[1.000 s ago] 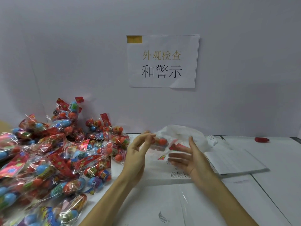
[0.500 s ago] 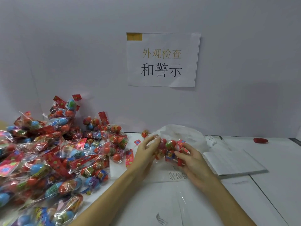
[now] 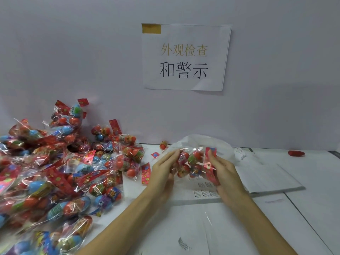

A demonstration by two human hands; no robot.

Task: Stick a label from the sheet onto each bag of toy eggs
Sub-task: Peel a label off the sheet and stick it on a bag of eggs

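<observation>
A clear bag of red and green toy eggs (image 3: 193, 161) with a red header card hangs just above the table between both hands. My left hand (image 3: 163, 170) holds its left end with the fingers up against the plastic. My right hand (image 3: 222, 172) grips the right end at the red card. Under them lies the white label sheet (image 3: 202, 193) with small printed labels in rows. A large heap of bagged toy eggs (image 3: 55, 172) fills the left of the table.
White crumpled plastic (image 3: 207, 142) lies behind the held bag. More white sheets (image 3: 268, 179) spread to the right. A small red object (image 3: 296, 153) sits at the far right near the wall. A loose egg (image 3: 163, 145) rests by the wall. A paper sign (image 3: 185, 57) hangs above.
Both hands have closed in on one bag of eggs; earlier the right hand was spread open below it. The bag now hangs gripped at both ends over the label sheet.
</observation>
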